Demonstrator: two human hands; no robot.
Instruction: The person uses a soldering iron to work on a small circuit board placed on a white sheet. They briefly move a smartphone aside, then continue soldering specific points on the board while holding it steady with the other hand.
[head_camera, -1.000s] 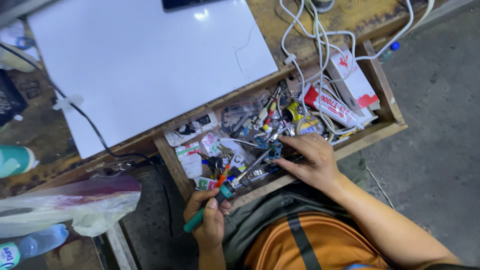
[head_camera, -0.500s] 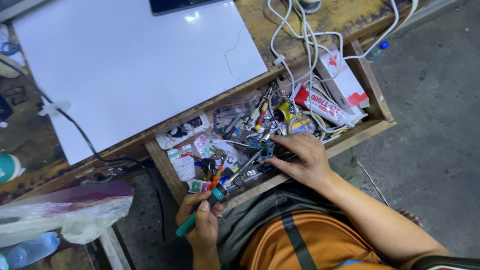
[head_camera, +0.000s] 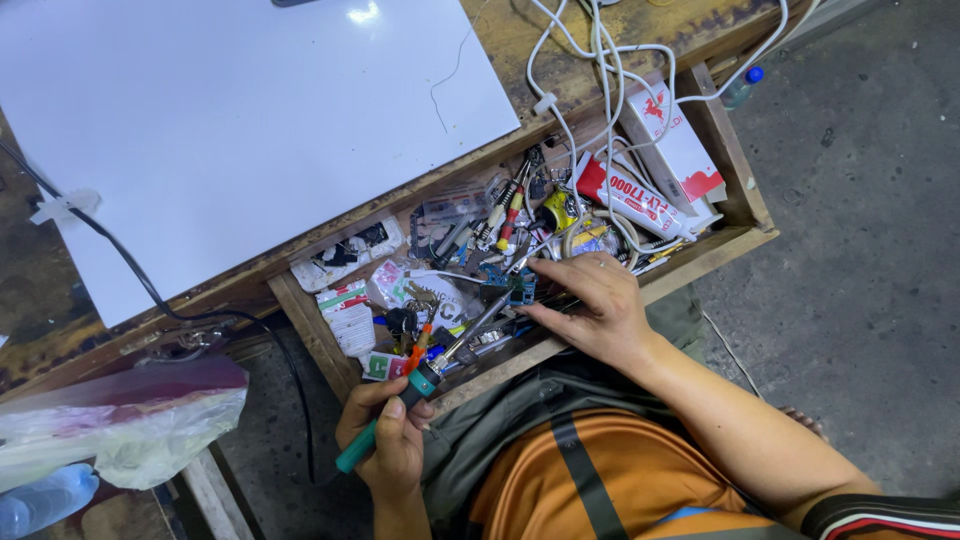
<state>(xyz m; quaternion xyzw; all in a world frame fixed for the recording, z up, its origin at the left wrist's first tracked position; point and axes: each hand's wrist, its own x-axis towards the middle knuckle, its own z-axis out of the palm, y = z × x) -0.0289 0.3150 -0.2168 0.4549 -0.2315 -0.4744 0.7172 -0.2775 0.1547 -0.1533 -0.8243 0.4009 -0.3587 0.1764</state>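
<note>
Clenched in the left hand (head_camera: 388, 440), a soldering iron (head_camera: 420, 385) with a teal handle points its tip into the open drawer (head_camera: 742, 205) under the desk (head_camera: 640, 50), while the right hand (head_camera: 590, 305), in a loose, empty grip, presses its fingers (head_camera: 545, 268) on the clutter beside a small blue circuit board (head_camera: 520, 288). The step looks like rummaging for a part; next, that hand must pinch one piece free. Counted: one iron, one board, two red-and-white glue tubes (head_camera: 625, 195).

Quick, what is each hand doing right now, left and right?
Left hand: closed around a teal-handled soldering iron.
Right hand: open, fingers resting on clutter in the drawer.
</note>
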